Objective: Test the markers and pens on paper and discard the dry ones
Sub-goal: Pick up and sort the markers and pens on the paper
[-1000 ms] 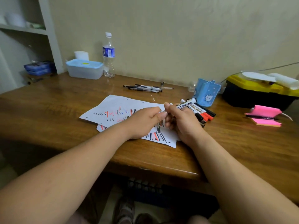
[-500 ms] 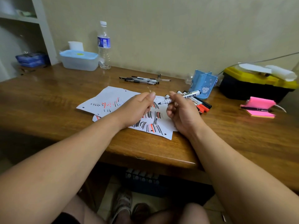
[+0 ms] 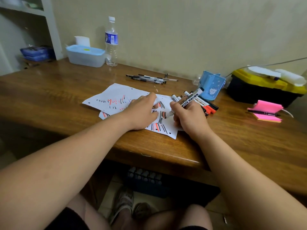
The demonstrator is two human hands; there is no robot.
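The right hand (image 3: 189,117) has its grip clenched round a white-barrelled marker with black lettering (image 3: 187,101), uncapped, its tip down on the white sheets of paper streaked with black and red strokes (image 3: 116,95). The left hand (image 3: 141,112) lies palm down on the same sheets, fingertips tucked under; whether that grip holds anything I cannot tell. Just beyond the right hand lies a heap of black and red markers (image 3: 208,107), near a light blue pen holder (image 3: 211,87). Thin black pens (image 3: 149,78) lie further back on the brown wooden table (image 3: 49,90).
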